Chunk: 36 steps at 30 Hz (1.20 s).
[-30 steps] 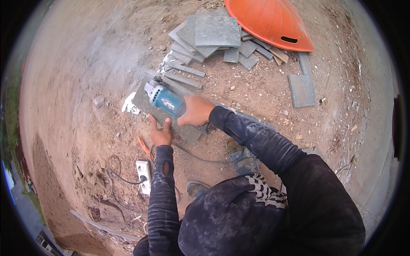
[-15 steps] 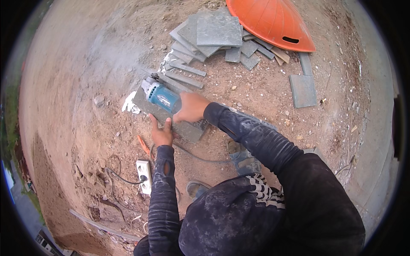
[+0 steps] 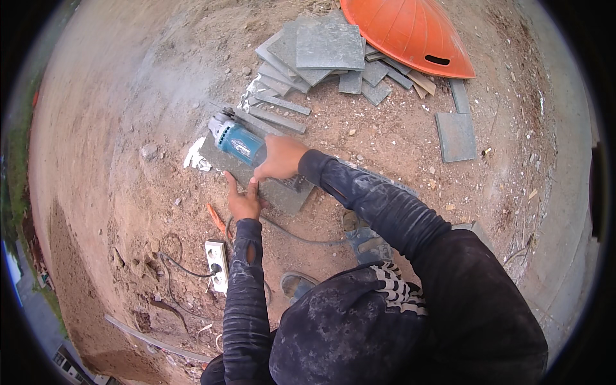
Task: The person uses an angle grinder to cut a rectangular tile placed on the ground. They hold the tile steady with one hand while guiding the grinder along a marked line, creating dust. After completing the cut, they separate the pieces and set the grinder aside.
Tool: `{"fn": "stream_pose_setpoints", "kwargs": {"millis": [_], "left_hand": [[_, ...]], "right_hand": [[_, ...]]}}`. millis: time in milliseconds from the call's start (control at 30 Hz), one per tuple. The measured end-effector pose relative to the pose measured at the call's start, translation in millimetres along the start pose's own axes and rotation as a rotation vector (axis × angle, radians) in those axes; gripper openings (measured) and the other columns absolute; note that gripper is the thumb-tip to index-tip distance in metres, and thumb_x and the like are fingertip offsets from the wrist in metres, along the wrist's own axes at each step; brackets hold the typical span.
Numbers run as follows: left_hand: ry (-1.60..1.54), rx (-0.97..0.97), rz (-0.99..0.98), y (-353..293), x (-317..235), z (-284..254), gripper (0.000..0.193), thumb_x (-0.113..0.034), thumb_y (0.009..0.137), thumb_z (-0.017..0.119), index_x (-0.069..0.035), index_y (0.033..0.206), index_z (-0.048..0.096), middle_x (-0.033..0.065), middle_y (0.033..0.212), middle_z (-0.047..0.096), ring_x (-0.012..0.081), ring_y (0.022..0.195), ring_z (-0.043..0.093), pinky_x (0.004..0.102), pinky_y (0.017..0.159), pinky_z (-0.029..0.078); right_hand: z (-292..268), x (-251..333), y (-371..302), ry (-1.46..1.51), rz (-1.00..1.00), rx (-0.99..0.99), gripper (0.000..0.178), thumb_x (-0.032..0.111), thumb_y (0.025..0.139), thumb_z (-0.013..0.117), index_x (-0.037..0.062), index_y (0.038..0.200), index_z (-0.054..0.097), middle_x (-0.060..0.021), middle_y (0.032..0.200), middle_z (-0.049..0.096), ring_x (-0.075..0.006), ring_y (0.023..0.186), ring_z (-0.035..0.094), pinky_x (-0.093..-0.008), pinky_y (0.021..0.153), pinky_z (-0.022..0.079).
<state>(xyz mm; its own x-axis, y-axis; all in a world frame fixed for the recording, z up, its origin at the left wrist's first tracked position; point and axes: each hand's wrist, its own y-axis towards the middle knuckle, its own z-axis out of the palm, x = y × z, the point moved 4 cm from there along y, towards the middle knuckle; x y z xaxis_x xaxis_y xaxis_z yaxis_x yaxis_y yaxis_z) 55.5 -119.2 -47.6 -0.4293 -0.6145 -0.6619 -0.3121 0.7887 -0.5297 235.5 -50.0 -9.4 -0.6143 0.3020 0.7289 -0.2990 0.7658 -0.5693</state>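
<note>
The right hand (image 3: 281, 157) has its grip closed around the rear body of a teal angle grinder (image 3: 239, 142) that lies at ten o'clock from the middle of the view. The grinder's metal head points to about eleven o'clock, over the far-left part of a grey slab (image 3: 282, 194); the exact line where the disc meets the stone is too hazy to make out. Pale dust spreads from the head toward ten o'clock over the reddish-brown ground (image 3: 398, 128).

The left hand (image 3: 244, 204) is at the slab's near edge, thumb and a finger spread apart on its surface. The remaining fingers are hidden, so I cannot tell whether this grip closes on the stone.

Narrow grey strips (image 3: 277, 120) lie just beyond the slab, at one o'clock from it. Farther off at twelve o'clock is an untidy pile of grey tiles (image 3: 328, 48), with an upturned orange basin (image 3: 410, 32) against it at one o'clock. A separate square tile (image 3: 455, 136) lies between two and three o'clock.

White scraps (image 3: 196, 156) lie beside the slab's left corner. At about half past eight, near the left wrist, is an orange-handled tool (image 3: 215, 217); at eight o'clock a white power strip (image 3: 217, 250) rests on the ground with a dark plug (image 3: 215, 268) in it. A sandalled foot (image 3: 371, 246) shows at four o'clock.
</note>
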Motion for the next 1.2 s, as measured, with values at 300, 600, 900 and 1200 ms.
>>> {"fn": "stream_pose_setpoints", "kwargs": {"millis": [300, 600, 900, 1200], "left_hand": [[-0.031, -0.005, 0.006, -1.5, -2.2, 0.3, 0.083, -0.015, 0.091, 0.066, -0.016, 0.154, 0.013, 0.0106, 0.063, 0.059, 0.0176, 0.045, 0.061, 0.0331, 0.039, 0.049], [-0.018, -0.014, 0.012, -2.0, -4.9, -0.7, 0.082, -0.015, 0.091, 0.066, -0.014, 0.154, 0.013, 0.0105, 0.065, 0.060, 0.0176, 0.046, 0.061, 0.0333, 0.039, 0.050], [-0.022, -0.002, 0.001, -2.8, -5.4, -0.8, 0.083, -0.016, 0.091, 0.066, -0.014, 0.154, 0.012, 0.0091, 0.062, 0.058, 0.0174, 0.046, 0.060, 0.0334, 0.039, 0.051], [-0.038, -0.001, -0.006, -3.7, -6.6, 0.0, 0.084, -0.016, 0.090, 0.067, -0.014, 0.154, 0.013, 0.0084, 0.064, 0.059, 0.0166, 0.046, 0.060, 0.0330, 0.040, 0.051]], "right_hand": [[2.3, 0.4, 8.7, -0.023, -0.048, -0.066, 0.080, 0.043, 0.057, 0.078, -0.0138, 0.109, 0.057, -0.0312, 0.104, 0.064, -0.0400, 0.097, 0.065, -0.0401, 0.083, 0.052], [1.8, 6.8, 15.9, 0.000, -0.078, -0.056, 0.075, 0.042, 0.058, 0.076, -0.0130, 0.106, 0.059, -0.0305, 0.101, 0.065, -0.0393, 0.096, 0.065, -0.0402, 0.083, 0.052], [0.5, 14.8, 23.6, 0.011, -0.072, -0.045, 0.073, 0.038, 0.055, 0.075, -0.0122, 0.105, 0.060, -0.0300, 0.101, 0.065, -0.0386, 0.095, 0.065, -0.0400, 0.081, 0.052], [0.4, 20.6, 35.3, -0.001, -0.007, -0.019, 0.079, 0.038, 0.052, 0.079, -0.0097, 0.112, 0.060, -0.0258, 0.112, 0.064, -0.0343, 0.109, 0.062, -0.0364, 0.092, 0.050]]}}
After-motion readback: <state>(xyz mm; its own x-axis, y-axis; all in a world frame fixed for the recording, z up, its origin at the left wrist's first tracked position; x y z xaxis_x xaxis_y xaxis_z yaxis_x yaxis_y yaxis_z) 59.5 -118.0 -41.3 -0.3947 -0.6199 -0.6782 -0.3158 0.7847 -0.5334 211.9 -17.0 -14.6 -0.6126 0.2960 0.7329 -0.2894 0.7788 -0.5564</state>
